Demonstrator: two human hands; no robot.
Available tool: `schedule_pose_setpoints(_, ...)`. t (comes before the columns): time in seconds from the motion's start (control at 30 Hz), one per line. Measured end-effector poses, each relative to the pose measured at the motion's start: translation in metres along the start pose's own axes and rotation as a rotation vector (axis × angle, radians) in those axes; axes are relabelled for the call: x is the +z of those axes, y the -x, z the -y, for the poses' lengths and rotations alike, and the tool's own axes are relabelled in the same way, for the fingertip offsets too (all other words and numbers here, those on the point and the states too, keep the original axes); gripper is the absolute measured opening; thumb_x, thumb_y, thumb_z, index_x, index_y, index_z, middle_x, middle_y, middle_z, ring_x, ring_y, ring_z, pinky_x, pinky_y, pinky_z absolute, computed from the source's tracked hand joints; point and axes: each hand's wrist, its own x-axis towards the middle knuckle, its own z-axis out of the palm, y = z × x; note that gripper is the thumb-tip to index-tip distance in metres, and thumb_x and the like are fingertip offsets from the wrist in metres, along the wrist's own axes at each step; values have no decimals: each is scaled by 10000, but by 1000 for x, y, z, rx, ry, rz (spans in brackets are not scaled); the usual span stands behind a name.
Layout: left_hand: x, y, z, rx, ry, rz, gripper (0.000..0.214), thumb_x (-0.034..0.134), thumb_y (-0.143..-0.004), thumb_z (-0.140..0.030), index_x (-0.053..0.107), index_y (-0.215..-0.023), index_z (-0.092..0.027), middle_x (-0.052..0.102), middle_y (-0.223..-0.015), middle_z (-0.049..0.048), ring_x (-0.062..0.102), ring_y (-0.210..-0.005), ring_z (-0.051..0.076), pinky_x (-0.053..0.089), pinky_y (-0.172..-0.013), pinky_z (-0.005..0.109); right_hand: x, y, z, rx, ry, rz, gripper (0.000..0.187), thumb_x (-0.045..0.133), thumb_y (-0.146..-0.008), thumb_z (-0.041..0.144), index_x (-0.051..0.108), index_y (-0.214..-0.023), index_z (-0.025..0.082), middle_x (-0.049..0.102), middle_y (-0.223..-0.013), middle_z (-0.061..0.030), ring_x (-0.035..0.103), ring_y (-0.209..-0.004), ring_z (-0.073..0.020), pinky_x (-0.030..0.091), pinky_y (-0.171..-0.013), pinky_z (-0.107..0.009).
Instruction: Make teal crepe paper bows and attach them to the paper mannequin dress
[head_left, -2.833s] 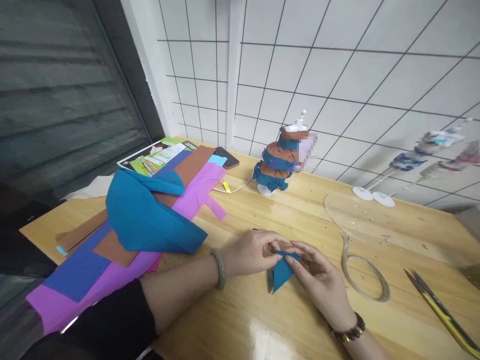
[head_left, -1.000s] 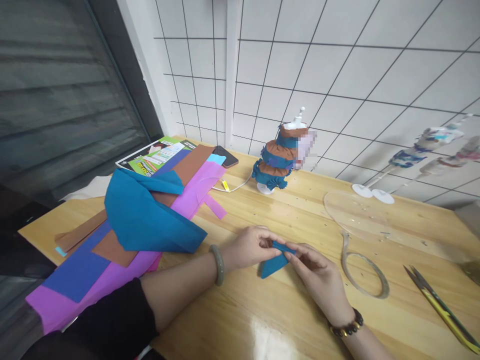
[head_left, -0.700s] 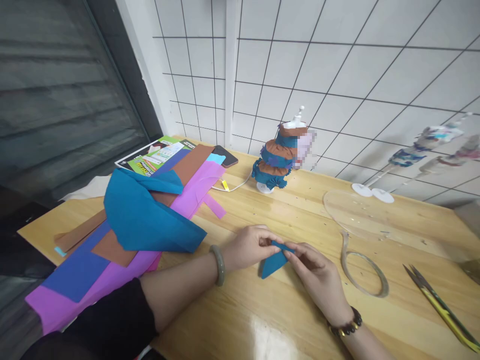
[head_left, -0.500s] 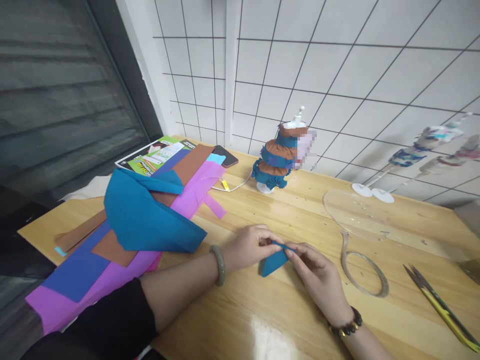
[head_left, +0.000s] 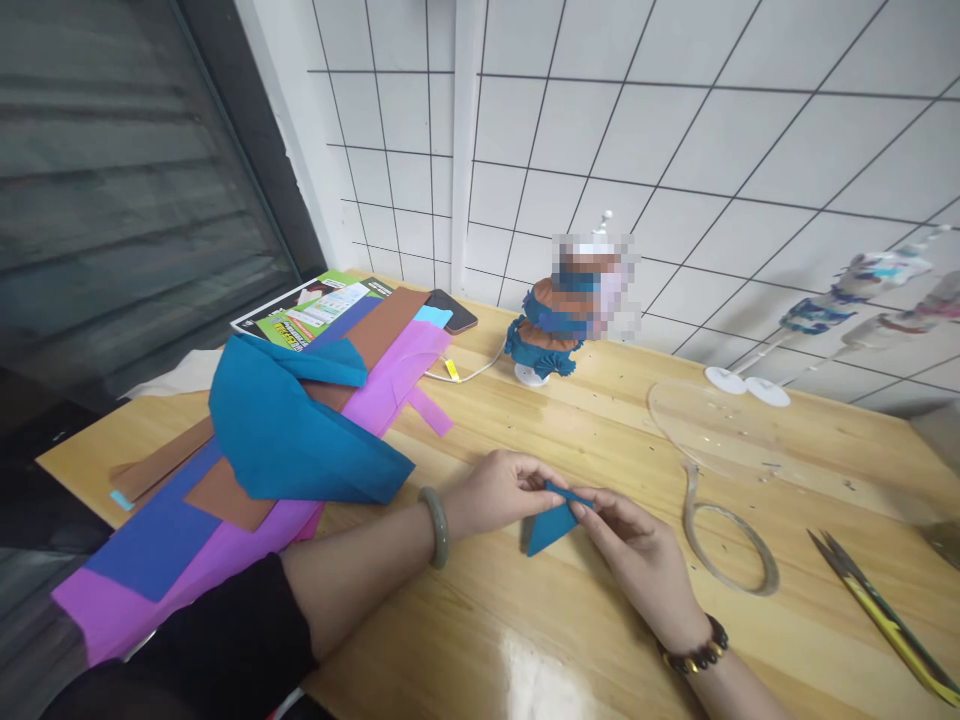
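Observation:
Both hands meet over the wooden table, pinching a small piece of blue crepe paper (head_left: 553, 526) along its top edge. My left hand (head_left: 501, 494) grips its upper left corner between thumb and fingertips. With thumb and forefinger, my right hand (head_left: 636, 545) holds the upper right end. The piece hangs down in a pointed, folded shape below the fingers. A large sheet of blue crepe paper (head_left: 274, 430) lies left of my hands on a pile with brown, dark blue and purple paper (head_left: 397, 375). Behind my hands stands a small dress form (head_left: 551, 335) wrapped in ruffled blue and brown paper.
Yellow-handled thread snips (head_left: 877, 605) and a coil of clear tape (head_left: 694, 540) lie to the right. A clear round sheet (head_left: 712, 425) holds small scraps. Two decorated figures on white stands (head_left: 726, 380) lean at the tiled wall. A phone (head_left: 454, 312) rests behind the paper pile.
Almost nothing differs. The lower tip of the blue piece has swung slightly right and down, while both hands keep their pinch.

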Motion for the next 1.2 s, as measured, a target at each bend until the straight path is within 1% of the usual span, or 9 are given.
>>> schedule_pose_setpoints(0.1, 0, 0, 1, 1, 7, 9, 303, 648, -706, -297, 658, -942, -108, 678, -863, 89, 612, -797, 158, 482, -727, 272, 0, -1, 0, 18, -36, 0, 188, 626, -743, 335, 693, -862, 206, 721, -883, -64, 666, -785, -205, 548, -744, -329)
schedule_pose_setpoints(0.23, -2, 0, -1, 0, 49, 2, 266, 650, -703, -285, 665, -898, -105, 674, -828, 77, 606, -768, 139, 479, -714, 256, -1, -1, 3, 69, -107, -7, 214, 640, -724, 358, 696, -857, 200, 726, -809, -60, 668, -745, -206, 554, -721, -336)
schedule_pose_setpoints(0.43, -2, -1, -2, -5, 71, 12, 266, 636, -714, -260, 662, -931, -109, 683, -840, 80, 617, -767, 136, 480, -721, 256, -4, -3, 3, 97, -158, 2, 251, 646, -714, 382, 693, -880, 199, 721, -788, -65, 658, -775, -213, 547, -703, -327)
schedule_pose_setpoints(0.67, -2, -3, 1, 20, 72, 18, 252, 609, -727, -240, 663, -936, -111, 694, -892, 91, 632, -802, 153, 486, -757, 279, -7, -5, 9, 125, -194, 8, 245, 648, -698, 396, 697, -840, 203, 709, -708, -43, 642, -632, -171, 540, -630, -285)
schedule_pose_setpoints(0.8, -3, -2, 2, 42, 77, 27, 236, 594, -738, -235, 666, -930, -118, 694, -921, 88, 632, -829, 162, 487, -772, 290, -8, -6, 12, 128, -185, 17, 229, 642, -700, 395, 698, -817, 206, 696, -662, -31, 630, -603, -163, 536, -623, -278)
schedule_pose_setpoints(1.0, -3, -1, -2, 37, 27, 22, 237, 557, -744, -178, 669, -942, -113, 697, -902, 81, 629, -809, 153, 487, -741, 269, -10, -6, 6, 138, -222, 38, 205, 636, -712, 384, 702, -808, 216, 718, -741, -43, 641, -651, -169, 529, -649, -281)
schedule_pose_setpoints(1.2, -3, -1, 0, 67, -21, 21, 232, 541, -753, -187, 679, -926, -116, 697, -905, 82, 629, -819, 154, 482, -734, 250, -12, -5, -2, 199, -290, 74, 186, 645, -715, 365, 705, -800, 212, 714, -771, -49, 636, -723, -185, 504, -711, -294)
